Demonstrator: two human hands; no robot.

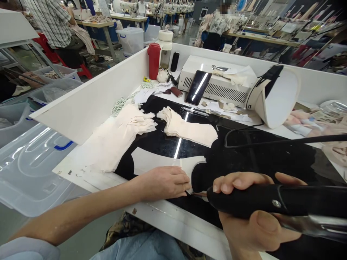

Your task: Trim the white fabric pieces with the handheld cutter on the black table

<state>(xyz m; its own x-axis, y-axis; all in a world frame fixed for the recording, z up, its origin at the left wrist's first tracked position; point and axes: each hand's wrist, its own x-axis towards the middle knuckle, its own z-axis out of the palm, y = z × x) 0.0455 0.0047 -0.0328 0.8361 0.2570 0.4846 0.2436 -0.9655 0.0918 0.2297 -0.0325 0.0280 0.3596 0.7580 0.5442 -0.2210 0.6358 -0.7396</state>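
Note:
My left hand (165,183) lies flat on a pale cut piece (154,161) with curved edges, pressing it to the black table surface; whether it is cloth or paper I cannot tell. In my right hand (244,216) is a thick black-handled tool (244,202), gripped with the thumb below and fingers over the top. Its thin metal tip points left and reaches the cut piece's corner beside my left fingertips. A shiny metal object (311,224) shows under the handle; its kind is unclear. Beyond my left hand lies a stack of cream fabric pieces (189,128).
Another fabric pile (119,133) covers the left side. Behind are a phone (198,87) leaning on a vented white box (217,81), a red bottle (154,61) and a white cone-shaped part (282,97). A black cable (284,142) crosses at right. White boards wall the table.

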